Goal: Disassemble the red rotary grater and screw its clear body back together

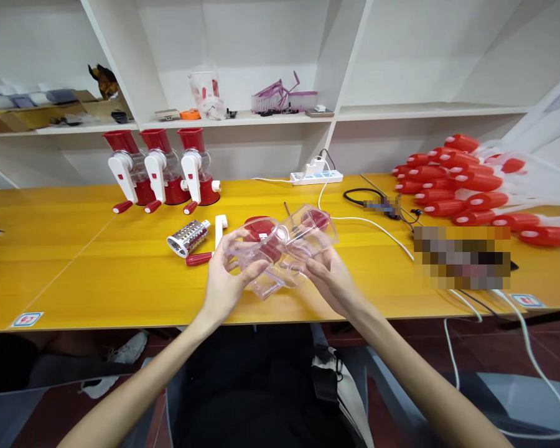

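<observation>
My left hand (228,277) and my right hand (329,274) hold a clear plastic grater housing (298,249) from its two sides, above the table near its front edge. The thumbs lie on the near side and the fingers curl round it. Red parts (256,225) show behind and through the clear plastic; their full shape is hidden. Left of my left hand, a metal grating drum (190,238) lies on its side. A white crank handle (221,227) with a red grip lies beside it, partly covered by my left hand.
Three assembled red-and-white rotary graters (158,168) stand at the back left. A power strip (316,177) sits at the back, its white cable crossing the table. On the right are many bagged red-handled items (466,180), a black cable (354,196) and a blurred-out patch. Shelves rise behind.
</observation>
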Available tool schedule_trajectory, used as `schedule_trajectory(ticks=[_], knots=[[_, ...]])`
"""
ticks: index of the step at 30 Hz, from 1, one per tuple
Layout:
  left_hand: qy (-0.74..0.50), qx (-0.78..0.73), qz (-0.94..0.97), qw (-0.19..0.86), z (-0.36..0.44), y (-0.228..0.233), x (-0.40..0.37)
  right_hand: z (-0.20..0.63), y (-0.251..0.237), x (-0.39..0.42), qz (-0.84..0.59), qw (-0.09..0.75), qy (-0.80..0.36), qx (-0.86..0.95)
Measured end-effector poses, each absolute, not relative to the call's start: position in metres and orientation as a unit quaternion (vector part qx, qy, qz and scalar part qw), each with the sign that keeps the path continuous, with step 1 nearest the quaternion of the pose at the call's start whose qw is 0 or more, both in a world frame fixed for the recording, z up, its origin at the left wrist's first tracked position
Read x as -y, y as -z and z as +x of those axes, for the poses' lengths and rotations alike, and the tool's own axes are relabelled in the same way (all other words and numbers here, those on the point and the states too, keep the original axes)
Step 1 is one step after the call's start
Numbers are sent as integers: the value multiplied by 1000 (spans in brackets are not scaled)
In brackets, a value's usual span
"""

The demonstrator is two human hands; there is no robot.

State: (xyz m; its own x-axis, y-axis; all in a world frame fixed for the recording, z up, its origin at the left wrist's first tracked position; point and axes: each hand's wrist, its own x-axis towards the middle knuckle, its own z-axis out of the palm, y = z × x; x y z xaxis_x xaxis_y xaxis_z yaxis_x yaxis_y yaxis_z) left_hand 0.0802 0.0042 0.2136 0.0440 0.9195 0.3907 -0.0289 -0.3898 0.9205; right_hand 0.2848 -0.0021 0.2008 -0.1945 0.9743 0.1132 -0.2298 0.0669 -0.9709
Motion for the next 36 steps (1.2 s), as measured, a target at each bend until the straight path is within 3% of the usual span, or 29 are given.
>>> schedule_trajectory(ticks=[8,14,19,24,28,36], knots=[[-461,-455,687,328,69,-259,3,284,-198,11,-383,511,-620,456],[-469,-370,753,275,66,-237,20,267,-186,27,-411,478,-679,377],[-452,-344,817,98,65,-215,24,253,-178,41,-401,370,-751,372],[-494,-349,796,2,61,-211,19,254,-179,42,-403,229,-777,426],[-487,-356,797,-33,56,-210,18,263,-182,41,-474,185,-716,477],[-493,-350,795,-42,58,-197,3,290,-210,-13,-659,288,-393,572]])
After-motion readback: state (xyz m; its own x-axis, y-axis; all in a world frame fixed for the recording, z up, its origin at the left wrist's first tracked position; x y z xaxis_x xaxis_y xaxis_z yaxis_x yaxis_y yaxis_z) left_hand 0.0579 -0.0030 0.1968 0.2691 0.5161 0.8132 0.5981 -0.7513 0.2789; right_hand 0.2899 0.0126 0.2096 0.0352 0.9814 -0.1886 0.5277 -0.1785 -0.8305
